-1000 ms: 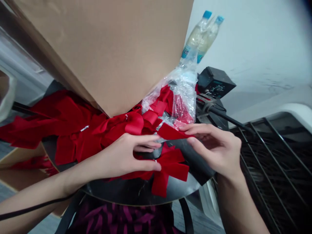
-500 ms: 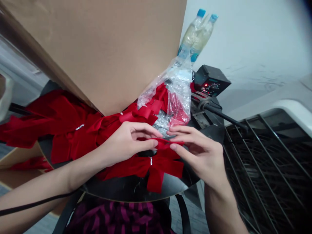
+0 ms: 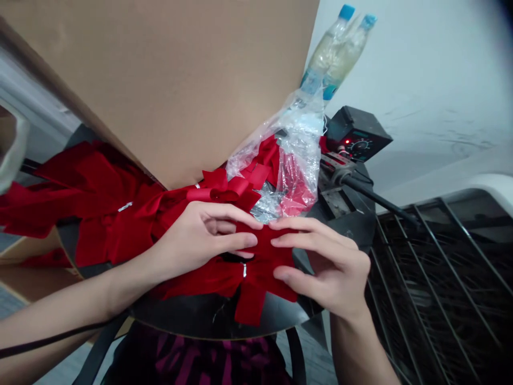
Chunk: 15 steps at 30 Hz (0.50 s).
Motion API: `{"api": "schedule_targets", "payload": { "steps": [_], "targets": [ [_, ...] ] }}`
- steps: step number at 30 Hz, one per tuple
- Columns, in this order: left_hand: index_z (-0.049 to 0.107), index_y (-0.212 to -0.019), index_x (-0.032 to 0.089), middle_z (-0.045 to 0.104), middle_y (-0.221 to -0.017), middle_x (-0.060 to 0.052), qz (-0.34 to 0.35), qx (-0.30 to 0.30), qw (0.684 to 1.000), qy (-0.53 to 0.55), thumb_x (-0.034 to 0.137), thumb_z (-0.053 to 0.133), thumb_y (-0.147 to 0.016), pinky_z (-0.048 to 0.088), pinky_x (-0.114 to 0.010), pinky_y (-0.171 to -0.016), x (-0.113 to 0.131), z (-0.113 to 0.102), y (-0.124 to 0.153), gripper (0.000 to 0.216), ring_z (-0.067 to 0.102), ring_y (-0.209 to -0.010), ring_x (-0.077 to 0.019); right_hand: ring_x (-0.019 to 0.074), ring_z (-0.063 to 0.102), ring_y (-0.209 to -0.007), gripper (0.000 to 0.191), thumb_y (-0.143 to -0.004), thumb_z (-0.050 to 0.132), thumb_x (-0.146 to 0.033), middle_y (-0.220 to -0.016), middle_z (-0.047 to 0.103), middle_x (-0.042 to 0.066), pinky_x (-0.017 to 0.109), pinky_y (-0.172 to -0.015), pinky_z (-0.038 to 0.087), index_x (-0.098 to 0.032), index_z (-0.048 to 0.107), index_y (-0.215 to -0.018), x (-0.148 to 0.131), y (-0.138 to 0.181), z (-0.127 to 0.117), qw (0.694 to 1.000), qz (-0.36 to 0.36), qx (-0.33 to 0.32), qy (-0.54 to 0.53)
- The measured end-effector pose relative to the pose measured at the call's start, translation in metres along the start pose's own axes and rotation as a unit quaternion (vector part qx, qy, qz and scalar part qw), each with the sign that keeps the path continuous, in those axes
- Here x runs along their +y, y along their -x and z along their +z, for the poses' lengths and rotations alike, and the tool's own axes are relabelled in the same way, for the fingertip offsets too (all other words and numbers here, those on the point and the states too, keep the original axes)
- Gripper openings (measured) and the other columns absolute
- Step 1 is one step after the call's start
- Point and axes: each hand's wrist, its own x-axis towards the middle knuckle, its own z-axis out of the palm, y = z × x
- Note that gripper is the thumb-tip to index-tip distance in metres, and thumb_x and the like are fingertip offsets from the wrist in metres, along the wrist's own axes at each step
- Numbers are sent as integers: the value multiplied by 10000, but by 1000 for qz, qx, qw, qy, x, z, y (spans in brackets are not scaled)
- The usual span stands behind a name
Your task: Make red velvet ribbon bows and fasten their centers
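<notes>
Both hands bear down on a red ribbon bow (image 3: 258, 262) from either side, fingers spread rather than balled. At far left, a heap of other red ribbon bows (image 3: 100, 198) spreads over a black round tabletop (image 3: 216, 321), and a black cord (image 3: 52, 342) lies across the left forearm (image 3: 72, 305). The left hand (image 3: 200, 235) comes in with its fingers gently curved, their tips at the bow's upper edge, though whether it truly pinches anything cannot be told. The bow lies between the hands, low in the middle of the view, its long axis running sideways from beneath the left hand toward the right, with one tail pointing to the bottom of the view and a small silver staple (image 3: 244, 270) at its waist. The right hand (image 3: 324, 267) is nearer its bulk, fingers laid over the top and thumb pressed against it from below. Beyond sit a clear plastic bag (image 3: 298, 149) holding red ribbon, two blue-capped plastic bottles (image 3: 334, 53) and a black control unit with a dial (image 3: 356, 133); at far right stands a black wire rack (image 3: 441, 289).
</notes>
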Motion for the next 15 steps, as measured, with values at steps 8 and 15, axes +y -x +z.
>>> {"api": "schedule_targets", "payload": {
  "steps": [8, 15],
  "targets": [
    [848, -963, 203, 779, -665, 11, 44, 46, 990, -130, 218, 894, -799, 615, -179, -536, 0, 6, 5, 171, 744, -533, -145, 154, 644, -372, 333, -852, 857, -421, -631, 743, 5, 189, -305, 486, -180, 710, -1029, -10, 2, 7, 932, 315, 13, -178],
    [877, -954, 246, 857, -946, -15, 85, 47, 989, -112, 219, 881, -814, 688, -256, -790, 2, 8, 9, 143, 829, -874, -213, 189, 797, -722, 137, -878, 825, -238, -865, 808, 28, 272, -666, 687, -227, 735, -980, -18, 6, 6, 972, 202, 40, -117]
  ]
}}
